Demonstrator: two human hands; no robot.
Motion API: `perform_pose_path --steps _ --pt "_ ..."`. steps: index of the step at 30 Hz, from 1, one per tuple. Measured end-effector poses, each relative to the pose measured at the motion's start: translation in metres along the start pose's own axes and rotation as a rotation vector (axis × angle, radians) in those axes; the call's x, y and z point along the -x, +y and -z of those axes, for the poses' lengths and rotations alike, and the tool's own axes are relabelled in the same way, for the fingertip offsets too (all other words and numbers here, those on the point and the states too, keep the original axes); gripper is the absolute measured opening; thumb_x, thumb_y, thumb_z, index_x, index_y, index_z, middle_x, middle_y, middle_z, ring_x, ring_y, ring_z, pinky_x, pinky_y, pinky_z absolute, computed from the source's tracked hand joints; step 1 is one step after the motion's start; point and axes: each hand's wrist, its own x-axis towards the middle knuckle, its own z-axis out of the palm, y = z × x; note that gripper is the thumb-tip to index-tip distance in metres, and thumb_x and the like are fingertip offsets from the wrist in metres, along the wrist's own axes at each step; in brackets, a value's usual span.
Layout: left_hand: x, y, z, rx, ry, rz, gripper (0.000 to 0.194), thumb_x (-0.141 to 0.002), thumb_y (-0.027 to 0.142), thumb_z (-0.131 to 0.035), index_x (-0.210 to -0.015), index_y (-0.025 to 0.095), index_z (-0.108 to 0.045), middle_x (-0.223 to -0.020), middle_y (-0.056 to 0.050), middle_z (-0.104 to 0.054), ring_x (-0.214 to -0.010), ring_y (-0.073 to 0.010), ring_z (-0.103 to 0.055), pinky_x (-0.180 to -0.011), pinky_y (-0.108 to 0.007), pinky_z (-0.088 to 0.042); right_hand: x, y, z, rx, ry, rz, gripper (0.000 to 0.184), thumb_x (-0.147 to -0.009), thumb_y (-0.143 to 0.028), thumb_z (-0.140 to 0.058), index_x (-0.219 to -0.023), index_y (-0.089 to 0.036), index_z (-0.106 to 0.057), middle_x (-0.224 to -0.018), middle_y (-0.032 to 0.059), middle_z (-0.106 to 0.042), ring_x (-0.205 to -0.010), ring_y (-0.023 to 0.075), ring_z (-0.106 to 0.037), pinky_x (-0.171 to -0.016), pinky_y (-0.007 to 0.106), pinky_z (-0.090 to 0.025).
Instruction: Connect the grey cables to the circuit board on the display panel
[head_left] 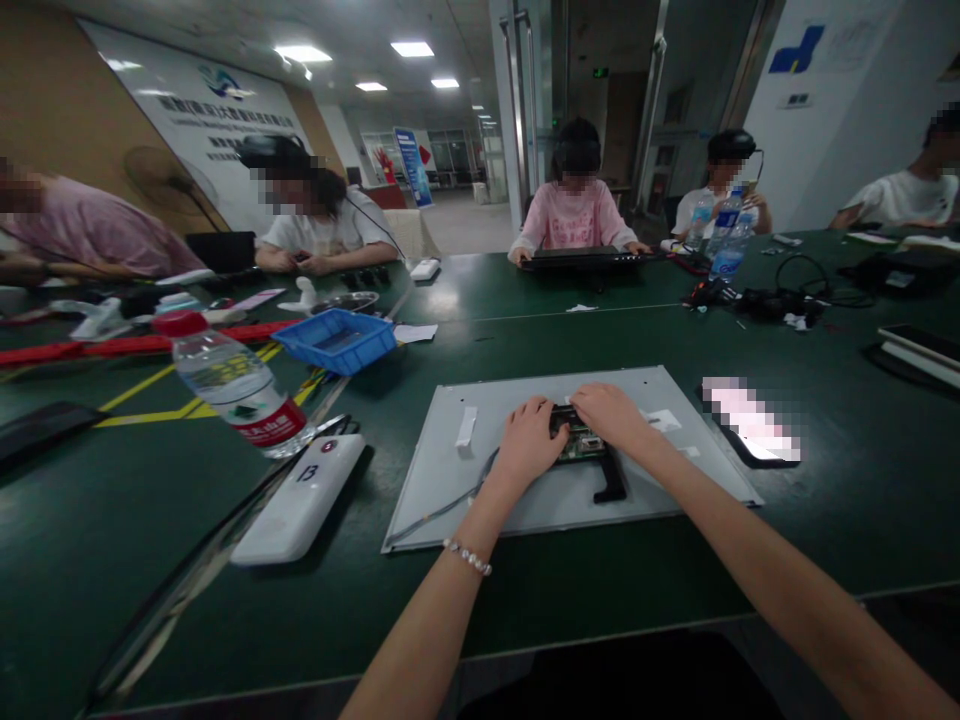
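A flat grey-white panel [442, 500], like the back of a screen, lies on the table in front of me. On its middle sits a green circuit board [583, 443] in a black plastic frame [611, 478], whose hooked arm reaches toward me. My left hand [531, 432] has its fingers curled on the frame's left side. At the frame's far edge, my right hand [609, 412] grips with fingertips bent down; some of its fingers are hidden. A grey cable [442, 514] runs from near my left hand to the panel's left corner.
Left of the panel are a white power bank [304, 500] marked 13, a red-capped water bottle [232, 385] and a blue tray [337, 340]. A phone [754, 425] lies to the right. Several people sit around the green table [645, 575]; one opposite holds a black panel [585, 260].
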Motion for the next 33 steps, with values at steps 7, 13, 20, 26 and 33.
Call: perform_pose_path --steps 7,13,20,26,33 --pt "0.000 0.000 0.000 -0.008 0.023 -0.013 0.034 -0.087 0.036 -0.043 -0.115 0.017 -0.052 -0.118 -0.009 -0.054 -0.107 -0.0246 -0.051 -0.092 -0.036 -0.039 0.003 0.001 0.001 -0.099 0.077 -0.053 0.031 -0.093 -0.021 -0.036 -0.113 -0.015 -0.060 -0.101 0.0113 -0.067 -0.100 0.0218 -0.058 -0.087 0.032 -0.041" --pt "0.000 0.001 0.003 -0.011 -0.002 -0.001 0.036 -0.088 0.038 -0.042 -0.117 0.017 -0.052 -0.120 -0.009 -0.053 -0.109 -0.0248 -0.050 -0.093 -0.036 -0.038 0.012 0.025 0.012 -0.217 0.049 -0.153 0.033 -0.091 -0.022 -0.039 -0.116 -0.015 -0.059 -0.113 0.0105 -0.064 -0.109 0.0207 -0.055 -0.095 0.031 -0.038" --pt "0.001 0.001 0.006 0.021 -0.039 0.013 0.040 -0.089 0.040 -0.040 -0.120 0.016 -0.050 -0.125 -0.010 -0.051 -0.113 -0.0254 -0.048 -0.096 -0.037 -0.037 0.061 0.081 0.005 -0.507 0.032 -0.346 0.032 -0.083 -0.022 -0.053 -0.114 -0.017 -0.062 -0.117 0.0095 -0.062 -0.107 0.0211 -0.057 -0.094 0.035 -0.042" --pt "0.001 0.001 0.006 0.033 -0.025 0.020 0.039 -0.088 0.038 -0.042 -0.120 0.017 -0.049 -0.124 -0.010 -0.051 -0.113 -0.0247 -0.048 -0.097 -0.037 -0.036 0.077 0.094 -0.010 -0.710 -0.136 -0.376 0.034 -0.074 -0.022 -0.064 -0.107 -0.019 -0.065 -0.114 0.0088 -0.061 -0.099 0.0205 -0.060 -0.086 0.033 -0.047" --pt "0.002 0.000 0.010 0.030 -0.052 0.024 0.039 -0.090 0.038 -0.040 -0.122 0.017 -0.048 -0.125 -0.009 -0.050 -0.114 -0.0233 -0.047 -0.098 -0.037 -0.033 0.071 0.084 -0.012 -0.667 -0.080 -0.363 0.028 -0.077 -0.018 -0.059 -0.104 -0.017 -0.065 -0.102 0.0076 -0.064 -0.089 0.0178 -0.061 -0.082 0.033 -0.047"
